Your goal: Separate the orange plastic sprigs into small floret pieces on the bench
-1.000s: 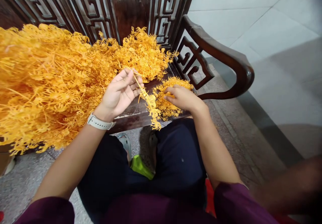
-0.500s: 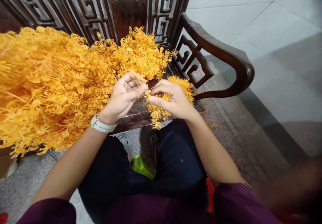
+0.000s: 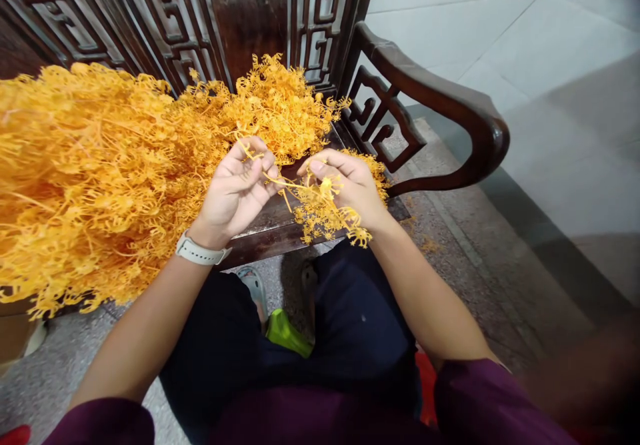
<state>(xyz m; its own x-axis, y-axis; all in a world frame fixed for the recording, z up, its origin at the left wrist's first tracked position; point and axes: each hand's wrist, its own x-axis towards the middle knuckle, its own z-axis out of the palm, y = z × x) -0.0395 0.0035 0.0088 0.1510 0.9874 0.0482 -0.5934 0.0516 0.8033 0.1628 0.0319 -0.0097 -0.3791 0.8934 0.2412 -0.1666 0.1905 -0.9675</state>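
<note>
Between my two hands stretches a thin yellow plastic flower stem (image 3: 286, 181) with curly sprigs. My left hand (image 3: 240, 185), a pale watch band at its wrist, pinches the stem between thumb and fingers. The fingers of my right hand (image 3: 350, 181) are closed on the sprig end, where yellow florets (image 3: 356, 221) hang over the palm. A large heap of yellow plastic flowers (image 3: 115, 178) lies to the left and behind my hands on the dark wooden bench (image 3: 265, 241). A smaller pile of yellow sprigs (image 3: 320, 211) sits below and behind my right hand.
The bench's carved backrest (image 3: 255, 25) rises at the back, and its curved armrest (image 3: 440, 105) stands at the right. A bright green object (image 3: 287, 333) shows between my legs. Yellow scraps (image 3: 431, 245) lie on the floor at right, beside a tiled wall.
My hands have drawn slightly apart, the left moving a little left. The stem now spans the gap between them, and its florets have swung over my right palm.
</note>
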